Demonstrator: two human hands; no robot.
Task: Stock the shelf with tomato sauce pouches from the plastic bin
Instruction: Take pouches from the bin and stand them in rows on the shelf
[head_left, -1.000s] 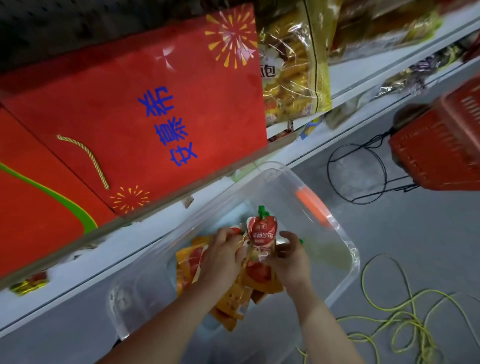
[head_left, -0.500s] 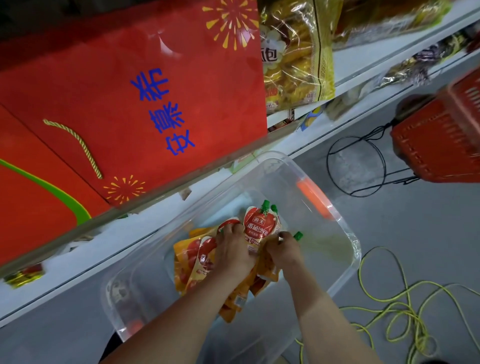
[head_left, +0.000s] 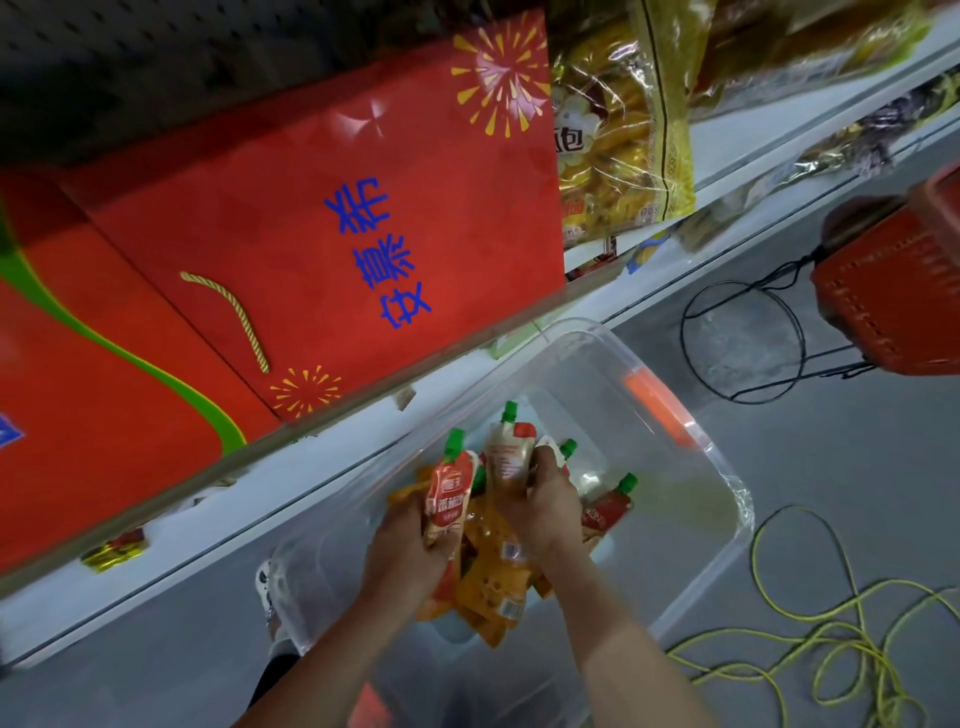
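Tomato sauce pouches (head_left: 483, 577) lie heaped in the middle of a clear plastic bin (head_left: 727, 499) that sits on the grey floor (head_left: 857, 467) just in front of the shelving. Both hands are down inside the bin. The left hand (head_left: 402, 545) is closed around one red pouch (head_left: 449, 499), fingers wrapped on its lower half, so that its printed front and green cap stand upright above the pile. The right hand (head_left: 545, 506) is closed around a second pouch (head_left: 509, 452), held with its pale back facing the camera and its green cap pointing to the far side; more pouches seem bunched under the same fingers, though how many I cannot tell. Another red pouch (head_left: 605, 506) with a green cap lies loose at the right of the heap, just beside the right hand.

The bin has an orange latch (head_left: 657, 410) on its far right rim. Directly above and to the left, the white shelf (head_left: 332, 467) runs diagonally across the view; the upper tier holds large red gift boxes (head_left: 311, 234) with blue characters and a gold rope handle, and yellow snack bags (head_left: 618, 119) to their right. A red shopping basket (head_left: 893, 291) stands at the far right on a black wire stand (head_left: 743, 348). A yellow cord (head_left: 810, 639) coils on the floor near the right of the bin.
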